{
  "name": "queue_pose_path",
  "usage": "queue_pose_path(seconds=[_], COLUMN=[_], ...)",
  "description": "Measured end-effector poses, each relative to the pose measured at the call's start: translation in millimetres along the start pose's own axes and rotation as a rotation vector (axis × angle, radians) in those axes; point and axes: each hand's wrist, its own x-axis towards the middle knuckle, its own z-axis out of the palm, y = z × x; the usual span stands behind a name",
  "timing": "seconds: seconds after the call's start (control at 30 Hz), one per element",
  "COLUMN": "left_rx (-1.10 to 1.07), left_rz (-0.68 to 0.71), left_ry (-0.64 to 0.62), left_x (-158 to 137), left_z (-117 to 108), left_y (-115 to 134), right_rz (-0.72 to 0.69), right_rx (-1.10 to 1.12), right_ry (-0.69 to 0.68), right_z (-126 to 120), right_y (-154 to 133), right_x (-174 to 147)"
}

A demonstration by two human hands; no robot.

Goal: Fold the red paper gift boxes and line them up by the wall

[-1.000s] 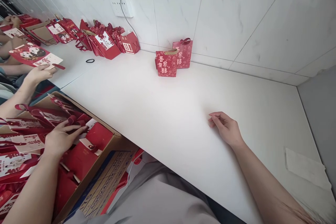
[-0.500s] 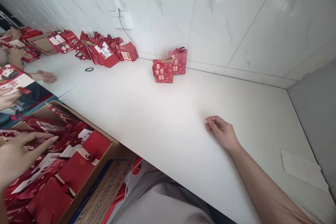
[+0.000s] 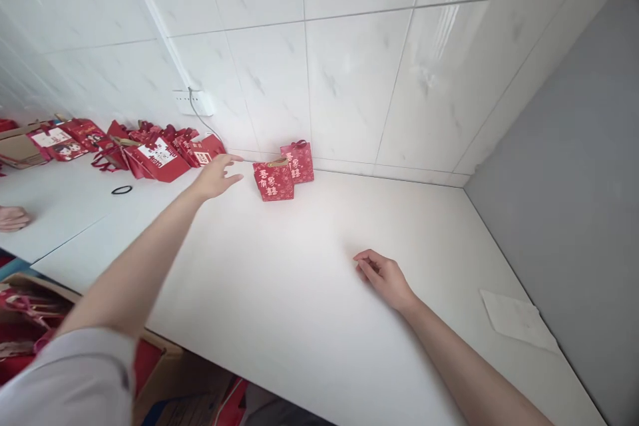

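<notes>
While the left hand (image 3: 214, 177) is spread near the front red bag (image 3: 275, 182) on the table (image 3: 279, 306), approach is judged the current step, finger alignment is required, and the right hand (image 3: 388, 281) is loosely closed.

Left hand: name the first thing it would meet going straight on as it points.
Likely the front red bag, right of the left hand; depth is unclear, so it might pass above.

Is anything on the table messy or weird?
Yes, a little. A black loop lies alone on the white table, apart from the red bags behind it, so it looks stray. Some of those bags tilt, while the two patterned bags stand upright. I see nothing spilled.
</notes>
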Motion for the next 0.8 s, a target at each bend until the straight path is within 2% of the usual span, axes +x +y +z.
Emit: queue_pose_path(seconds=[0.13, 0.23, 0.3, 0.4, 0.5, 0.57, 0.63, 0.73, 0.8], left_rx=[-0.21, -0.336, -0.393, -0.459, -0.447, -0.388, -0.372, -0.458, -0.512], left_rz=[-0.049, -0.121, -0.169, -0.157, 0.041, 0.15, 0.159, 0.088, -0.013], left_ry=[-0.125, -0.222, -0.315, -0.555, -0.789, -0.809, -0.803, -0.843, -0.789], left_x=[8, -13, -35, -70, -103, -123, -142, -164, -172], left_z=[77, 119, 138, 152, 156, 158, 164, 179, 192], left_y=[-10, -27, -38, -42, -23, -5, 13, 32, 40], right_rz=[-0.007, -0.018, -0.031, -0.107, -0.174, -0.12, -0.061, -0.14, -0.218], right_rx=[-0.003, 0.002, 0.013, 0.023, 0.027, 0.059, 0.115, 0.222, 0.277], right_ry=[0.003, 0.005, 0.012, 0.105, 0.258, 0.305, 0.308, 0.278, 0.299], right_z=[1, 2, 3, 5, 4, 2, 0, -1, 1], right_y=[0, 0, 1, 4, 9, 11, 9, -1, -8], right_x=[4, 5, 6, 12, 18, 21, 22, 26, 32])
